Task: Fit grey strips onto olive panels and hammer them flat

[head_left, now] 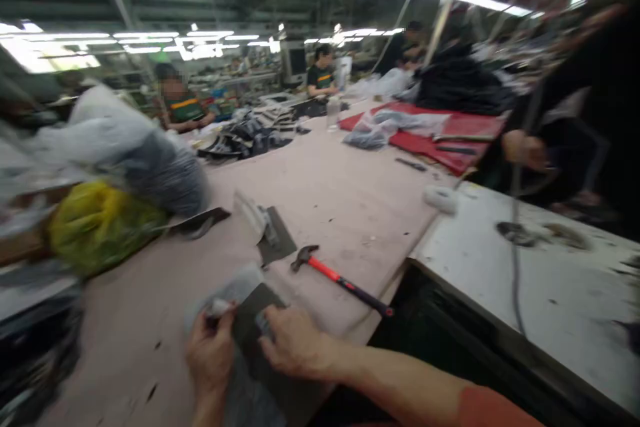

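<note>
My left hand (213,357) is closed, thumb and fingers pinched round a small whitish piece (219,308), too blurred to name. Beside it lies a flat dark grey sheet (263,373), partly over a clear plastic bag (247,400). Against the sheet's right side, my right hand (300,347) curls its fingers on a small grey-blue object (264,325), mostly hidden. A claw hammer (343,280) with a red and black handle rests on the padded table just beyond my right hand. Farther off, another dark grey sheet (277,237) carries a pale strip.
A yellow plastic bag (103,227) and a filled clear bag (160,160) stand on the left. To the right is a white table (480,260) with a white roll (440,199) at its edge. Red material (465,127) lies at the back. Other people work nearby.
</note>
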The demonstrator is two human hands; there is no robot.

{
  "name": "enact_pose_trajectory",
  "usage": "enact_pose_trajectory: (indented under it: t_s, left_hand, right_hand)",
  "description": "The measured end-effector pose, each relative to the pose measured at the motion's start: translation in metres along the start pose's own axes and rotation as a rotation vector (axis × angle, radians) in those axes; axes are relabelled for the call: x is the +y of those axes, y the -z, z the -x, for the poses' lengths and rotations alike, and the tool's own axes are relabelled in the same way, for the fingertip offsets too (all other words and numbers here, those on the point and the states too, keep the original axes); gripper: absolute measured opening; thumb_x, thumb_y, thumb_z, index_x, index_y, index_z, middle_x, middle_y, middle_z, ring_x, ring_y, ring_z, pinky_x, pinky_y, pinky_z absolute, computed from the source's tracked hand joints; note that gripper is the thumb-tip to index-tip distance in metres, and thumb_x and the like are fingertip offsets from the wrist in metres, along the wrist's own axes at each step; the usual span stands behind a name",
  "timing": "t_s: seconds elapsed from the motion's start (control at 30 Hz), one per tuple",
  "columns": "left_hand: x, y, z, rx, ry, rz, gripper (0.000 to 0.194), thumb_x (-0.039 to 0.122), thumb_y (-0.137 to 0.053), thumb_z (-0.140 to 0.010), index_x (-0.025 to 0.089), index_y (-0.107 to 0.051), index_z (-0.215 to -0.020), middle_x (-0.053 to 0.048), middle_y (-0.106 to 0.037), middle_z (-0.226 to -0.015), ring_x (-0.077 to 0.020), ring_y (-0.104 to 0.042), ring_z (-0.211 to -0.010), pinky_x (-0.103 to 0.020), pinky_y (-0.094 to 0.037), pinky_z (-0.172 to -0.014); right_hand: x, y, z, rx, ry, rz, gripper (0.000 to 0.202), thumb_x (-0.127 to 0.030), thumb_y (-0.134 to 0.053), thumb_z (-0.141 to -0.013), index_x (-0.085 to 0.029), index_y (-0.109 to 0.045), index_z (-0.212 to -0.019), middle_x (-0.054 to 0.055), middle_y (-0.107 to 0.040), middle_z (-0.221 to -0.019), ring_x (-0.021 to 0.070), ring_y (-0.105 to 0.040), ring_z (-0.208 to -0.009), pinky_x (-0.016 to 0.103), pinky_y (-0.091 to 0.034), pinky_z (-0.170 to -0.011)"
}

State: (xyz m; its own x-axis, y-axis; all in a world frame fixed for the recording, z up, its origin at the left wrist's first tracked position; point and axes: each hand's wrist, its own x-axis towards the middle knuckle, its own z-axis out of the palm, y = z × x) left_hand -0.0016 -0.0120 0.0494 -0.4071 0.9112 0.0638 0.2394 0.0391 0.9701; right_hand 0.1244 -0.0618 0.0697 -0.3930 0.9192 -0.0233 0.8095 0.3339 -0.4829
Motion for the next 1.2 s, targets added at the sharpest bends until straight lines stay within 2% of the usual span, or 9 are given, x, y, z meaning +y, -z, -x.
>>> enact_pose_trajectory:
  t_s: [0.07, 0.1, 0.17, 0.3, 0.43, 0.53, 0.7, 0.97, 1.2]
  left_hand:
    - [-0.025, 0.036, 0.004, 0.039, 0.026, -0.008, 0.026, 0.039, -0.066, -0.088, 0.017, -0.066, -0.102, -0.005, -0.072, -0.101, -0.0195, -0.069, -0.091, -0.034, -0.058, -0.084]
    - [-0.034, 0.045, 0.005, 0.035, 0.019, 0.021, 0.026, 0.04, -0.067, -0.086, 0.017, -0.067, -0.099, -0.005, -0.073, -0.097, -0.0196, -0.07, -0.09, -0.033, -0.058, -0.084]
    - [-0.046, 0.051, 0.003, 0.021, -0.013, 0.105, 0.031, 0.041, -0.069, -0.083, 0.017, -0.065, -0.102, -0.007, -0.075, -0.098, -0.0199, -0.071, -0.093, -0.032, -0.057, -0.087]
    - [-0.05, 0.036, -0.004, -0.002, -0.025, 0.182, 0.033, 0.041, -0.07, -0.083, 0.016, -0.064, -0.104, -0.008, -0.075, -0.101, -0.0198, -0.072, -0.094, -0.033, -0.056, -0.089]
    - [-0.05, 0.026, -0.004, -0.098, 0.005, 0.225, 0.032, 0.039, -0.071, -0.082, 0.017, -0.063, -0.105, -0.008, -0.075, -0.101, -0.0208, -0.072, -0.094, -0.034, -0.057, -0.089]
    - [-0.054, 0.022, 0.0, -0.139, 0.041, 0.23, 0.034, 0.041, -0.071, -0.082, 0.018, -0.062, -0.105, -0.008, -0.075, -0.101, -0.0217, -0.073, -0.094, -0.035, -0.057, -0.089]
    - [-0.055, 0.018, 0.002, -0.142, 0.06, 0.184, 0.032, 0.042, -0.069, -0.082, 0.018, -0.063, -0.102, -0.007, -0.075, -0.1, -0.0216, -0.072, -0.094, -0.034, -0.057, -0.087]
    - [-0.055, 0.015, 0.0, -0.143, 0.045, 0.091, 0.023, 0.034, -0.067, -0.084, 0.018, -0.066, -0.1, -0.005, -0.076, -0.097, -0.02, -0.071, -0.092, -0.031, -0.054, -0.087]
    - [-0.059, 0.013, 0.0, -0.148, 0.042, 0.096, 0.02, 0.033, -0.066, -0.084, 0.018, -0.066, -0.098, -0.005, -0.075, -0.096, -0.0196, -0.071, -0.091, -0.031, -0.054, -0.085]
  right_hand:
    - [-0.002, -0.006, 0.001, -0.044, -0.1, -0.031, 0.046, -0.047, -0.051, -0.092, -0.016, -0.057, -0.126, 0.012, -0.073, -0.092, 0.0261, -0.071, -0.083, 0.034, -0.051, -0.07]
    - [-0.002, -0.007, 0.0, -0.042, -0.121, -0.047, 0.048, -0.047, -0.048, -0.094, -0.018, -0.052, -0.133, 0.012, -0.073, -0.096, 0.0265, -0.071, -0.087, 0.034, -0.051, -0.074]
    - [0.0, -0.005, -0.002, -0.033, -0.121, -0.092, 0.049, -0.046, -0.044, -0.097, -0.022, -0.048, -0.139, 0.011, -0.074, -0.102, 0.0264, -0.071, -0.092, 0.035, -0.05, -0.078]
    - [-0.003, -0.003, 0.0, -0.05, -0.137, -0.117, 0.041, -0.046, -0.044, -0.098, -0.023, -0.055, -0.13, 0.01, -0.075, -0.103, 0.0258, -0.071, -0.092, 0.032, -0.048, -0.077]
    - [-0.007, -0.011, 0.002, -0.093, -0.179, -0.072, 0.049, -0.049, -0.046, -0.098, -0.018, -0.05, -0.135, 0.014, -0.074, -0.102, 0.0277, -0.071, -0.091, 0.033, -0.048, -0.074]
    - [-0.006, -0.015, 0.002, -0.123, -0.203, -0.099, 0.05, -0.053, -0.044, -0.097, -0.018, -0.053, -0.131, 0.014, -0.074, -0.099, 0.0282, -0.071, -0.091, 0.033, -0.048, -0.074]
    - [0.0, -0.016, -0.002, -0.194, -0.205, -0.126, 0.05, -0.057, -0.041, -0.097, -0.017, -0.06, -0.119, 0.014, -0.074, -0.094, 0.0273, -0.071, -0.089, 0.031, -0.046, -0.072]
    - [0.006, -0.019, 0.0, -0.159, -0.175, -0.171, 0.048, -0.054, -0.04, -0.098, -0.017, -0.06, -0.119, 0.014, -0.074, -0.093, 0.029, -0.071, -0.089, 0.033, -0.045, -0.071]
    - [0.008, -0.018, 0.0, -0.161, -0.176, -0.199, 0.049, -0.054, -0.041, -0.097, -0.016, -0.06, -0.121, 0.015, -0.073, -0.096, 0.0292, -0.071, -0.092, 0.034, -0.045, -0.074]
